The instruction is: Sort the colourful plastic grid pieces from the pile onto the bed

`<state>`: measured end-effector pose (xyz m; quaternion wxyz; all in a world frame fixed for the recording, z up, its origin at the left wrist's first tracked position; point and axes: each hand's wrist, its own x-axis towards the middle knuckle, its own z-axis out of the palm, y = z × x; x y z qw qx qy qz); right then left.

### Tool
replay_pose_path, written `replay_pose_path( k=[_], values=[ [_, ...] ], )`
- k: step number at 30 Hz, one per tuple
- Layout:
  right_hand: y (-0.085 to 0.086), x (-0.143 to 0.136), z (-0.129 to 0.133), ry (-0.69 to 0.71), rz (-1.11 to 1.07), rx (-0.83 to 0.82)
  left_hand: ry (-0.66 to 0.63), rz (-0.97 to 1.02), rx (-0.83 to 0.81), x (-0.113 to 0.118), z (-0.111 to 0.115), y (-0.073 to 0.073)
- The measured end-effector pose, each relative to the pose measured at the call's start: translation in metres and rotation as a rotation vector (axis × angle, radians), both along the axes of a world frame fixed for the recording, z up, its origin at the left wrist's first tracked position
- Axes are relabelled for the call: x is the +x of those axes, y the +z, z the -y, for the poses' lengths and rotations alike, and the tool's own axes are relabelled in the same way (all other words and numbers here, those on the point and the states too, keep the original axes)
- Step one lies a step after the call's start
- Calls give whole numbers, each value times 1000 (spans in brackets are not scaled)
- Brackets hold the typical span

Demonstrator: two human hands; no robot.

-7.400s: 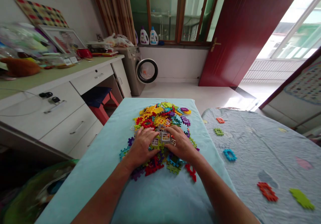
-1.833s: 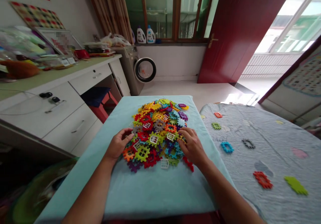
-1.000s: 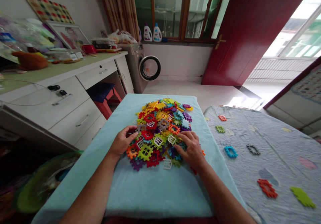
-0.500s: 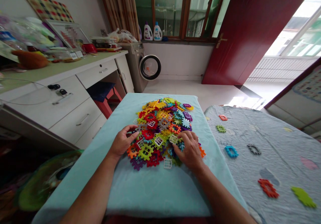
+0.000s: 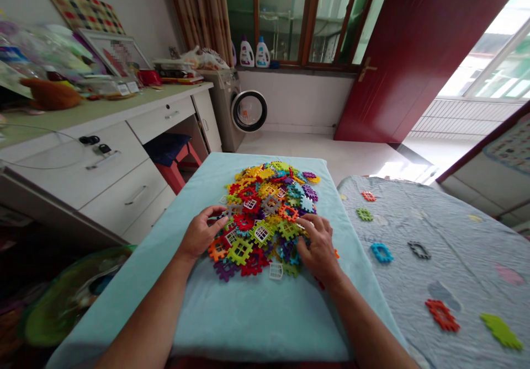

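A heap of colourful plastic interlocking building pieces [image 5: 260, 214] with notched edges lies on the light-blue cloth. My left hand [image 5: 202, 232] rests at the heap's left edge, thumb and forefinger apart, close to a grey piece [image 5: 234, 209]; nothing shows between them. On the heap's right side my right hand [image 5: 318, 242] is bent over the pieces, with a white window-shaped piece [image 5: 305, 224] at its fingertips, partly hidden. A green square piece [image 5: 289, 229] lies just left of those fingers. Nearer me is another white window piece [image 5: 275, 271].
To the right, a second cloth-covered surface [image 5: 397, 297] carries several scattered pieces, among them a blue ring-shaped one [image 5: 381, 252] and a red one [image 5: 442, 315]. A desk [image 5: 161, 94] stands at left, beside a washing machine [image 5: 226, 110] with its round door open.
My right hand has shifted a little to the right with the white window piece, uncovering a green piece. My left hand stays almost in place.
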<state>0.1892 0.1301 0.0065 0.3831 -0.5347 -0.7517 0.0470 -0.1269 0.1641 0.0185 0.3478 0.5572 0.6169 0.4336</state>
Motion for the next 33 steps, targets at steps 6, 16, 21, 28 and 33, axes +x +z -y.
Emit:
replay_pose_path(
  k=[6,16,21,28,33],
  values=[
    [13,-10,6,122,148,-108,-14,2,-2,-1,-1,-4],
    [16,-17,10,65,225,-168,-8,-26,-16,-3,-3,-5],
    [16,-19,10,29,208,-194,8,-15,-17,-1,-3,-2],
    [12,-13,9,108,118,-205,8,-7,6,-2,-4,-6],
    [6,-8,6,134,97,-162,-7,-10,-7,-3,-3,-8]
  ],
)
